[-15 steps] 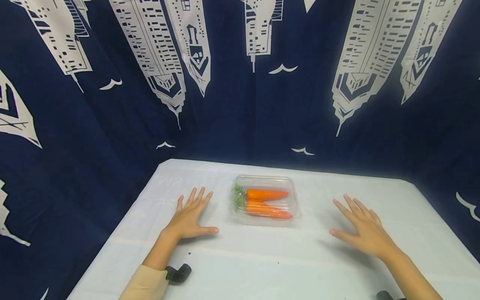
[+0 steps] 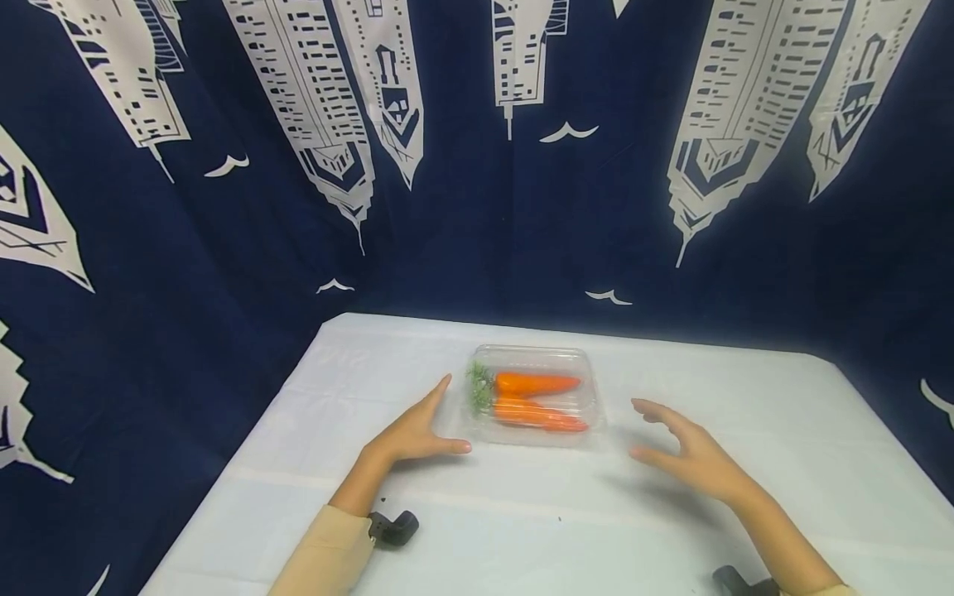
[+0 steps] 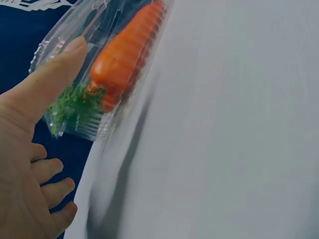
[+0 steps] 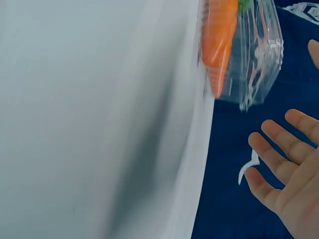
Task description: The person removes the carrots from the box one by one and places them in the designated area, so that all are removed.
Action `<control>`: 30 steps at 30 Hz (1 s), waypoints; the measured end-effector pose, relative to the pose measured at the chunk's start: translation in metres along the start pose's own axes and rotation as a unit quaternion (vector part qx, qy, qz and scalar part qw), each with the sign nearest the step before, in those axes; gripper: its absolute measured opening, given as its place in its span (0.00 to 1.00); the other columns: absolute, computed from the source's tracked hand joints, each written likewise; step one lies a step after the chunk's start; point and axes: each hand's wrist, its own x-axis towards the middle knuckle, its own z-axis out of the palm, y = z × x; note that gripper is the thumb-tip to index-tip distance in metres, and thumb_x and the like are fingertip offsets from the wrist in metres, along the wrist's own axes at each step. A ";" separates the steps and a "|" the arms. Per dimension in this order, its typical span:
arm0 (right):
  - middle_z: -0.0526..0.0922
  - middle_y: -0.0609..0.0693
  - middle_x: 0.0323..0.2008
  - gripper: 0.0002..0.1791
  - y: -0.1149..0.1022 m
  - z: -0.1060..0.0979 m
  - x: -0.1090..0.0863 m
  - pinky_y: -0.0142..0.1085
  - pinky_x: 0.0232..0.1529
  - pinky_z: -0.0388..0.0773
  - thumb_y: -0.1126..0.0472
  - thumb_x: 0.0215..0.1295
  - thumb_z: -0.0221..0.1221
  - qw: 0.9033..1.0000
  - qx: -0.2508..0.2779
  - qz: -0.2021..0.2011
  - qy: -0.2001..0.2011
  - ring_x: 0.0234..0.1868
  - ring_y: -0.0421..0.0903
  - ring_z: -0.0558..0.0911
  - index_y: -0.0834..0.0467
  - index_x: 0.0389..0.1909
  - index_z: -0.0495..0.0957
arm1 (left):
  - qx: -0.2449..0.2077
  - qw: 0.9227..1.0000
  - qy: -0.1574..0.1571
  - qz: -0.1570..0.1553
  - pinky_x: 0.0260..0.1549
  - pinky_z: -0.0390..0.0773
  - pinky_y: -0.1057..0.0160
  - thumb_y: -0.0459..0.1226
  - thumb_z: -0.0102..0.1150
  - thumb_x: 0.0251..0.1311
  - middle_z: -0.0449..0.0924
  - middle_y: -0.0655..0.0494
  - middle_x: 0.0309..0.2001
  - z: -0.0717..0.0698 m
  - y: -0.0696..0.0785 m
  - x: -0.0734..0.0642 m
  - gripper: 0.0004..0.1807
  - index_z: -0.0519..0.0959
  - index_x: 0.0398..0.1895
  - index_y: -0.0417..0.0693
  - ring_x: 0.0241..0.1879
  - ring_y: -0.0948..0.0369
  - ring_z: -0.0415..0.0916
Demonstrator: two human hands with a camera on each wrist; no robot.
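Note:
A clear plastic box (image 2: 547, 356) lies on the white table in the head view. Inside it are two orange carrots (image 2: 538, 383), with green leafy tops (image 2: 480, 387) at the left end. Just left of the box is my left hand (image 2: 410, 434), thumb and fingers spread apart and holding nothing. My right hand (image 2: 693, 455) hovers to the right of the box, a gap between them, with fingers extended and slightly bent. In the left wrist view the thumb (image 3: 52, 74) overlaps the box; whether it touches cannot be told. The right wrist view has the box (image 4: 259, 64) beyond the fingertips.
A white cloth covers the table (image 2: 484, 530). Behind it hangs a dark blue curtain (image 2: 447, 248) printed with white buildings and birds. Black wrist mounts (image 2: 395, 528) sit under both forearms. Tiny dark specks lie on the cloth.
Both hands have moved inward toward the box, the left one rightward and the right one leftward. Their fingers have turned more sideways. The box lies where it was on the table.

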 end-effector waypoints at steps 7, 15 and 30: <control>0.79 0.60 0.56 0.33 -0.002 0.016 0.013 0.61 0.58 0.68 0.52 0.61 0.67 1.000 0.004 -0.018 0.022 0.58 0.61 0.75 0.62 0.63 0.71 | -0.048 0.998 0.024 0.014 0.68 0.56 0.45 0.57 0.77 0.40 0.53 0.44 0.75 0.017 -0.001 0.015 0.66 0.46 0.78 0.44 0.72 0.46 0.53; 0.82 0.58 0.50 0.27 -0.001 0.031 0.024 0.59 0.55 0.72 0.56 0.58 0.69 0.998 0.010 -0.031 0.054 0.52 0.58 0.79 0.63 0.57 0.76 | -0.090 0.995 0.034 0.021 0.67 0.56 0.43 0.54 0.78 0.40 0.54 0.40 0.74 0.034 -0.001 0.022 0.66 0.46 0.77 0.42 0.71 0.44 0.54; 0.85 0.53 0.43 0.20 0.004 0.042 0.033 0.57 0.51 0.75 0.58 0.55 0.71 0.997 0.003 -0.028 0.073 0.47 0.56 0.81 0.60 0.48 0.82 | -0.145 0.985 0.090 0.004 0.65 0.56 0.38 0.54 0.77 0.41 0.54 0.40 0.73 0.052 0.006 0.027 0.63 0.49 0.77 0.48 0.71 0.42 0.54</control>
